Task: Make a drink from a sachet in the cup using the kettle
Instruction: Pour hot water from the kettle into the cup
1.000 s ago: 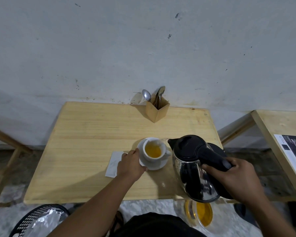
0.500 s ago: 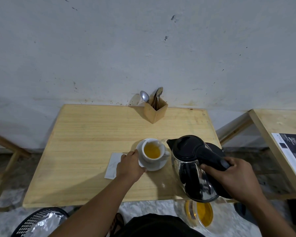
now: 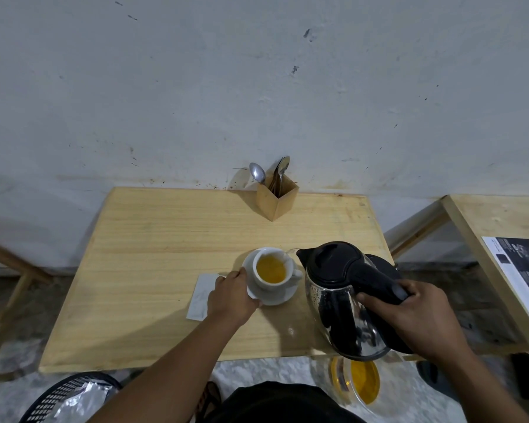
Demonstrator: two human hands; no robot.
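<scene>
A white cup (image 3: 272,270) holding yellow liquid stands on a white saucer (image 3: 280,296) near the front of the wooden table (image 3: 165,254). My left hand (image 3: 231,296) grips the saucer's left rim. My right hand (image 3: 416,315) holds the black handle of the steel kettle (image 3: 342,297), lifted and tilted left, its spout at the cup's right rim with a thin stream of water running into the cup. A white sachet (image 3: 200,296) lies flat on the table left of the saucer, partly under my left hand.
A wooden holder with spoons (image 3: 276,196) stands at the table's back edge by the wall. A second table with a dark printed sheet (image 3: 522,270) is on the right. Below the table's front edge sit a glass jar with yellow contents (image 3: 358,383) and a black mesh bin (image 3: 68,398).
The kettle has tipped further left so its spout reaches the cup rim and water runs in. My left hand stays on the saucer.
</scene>
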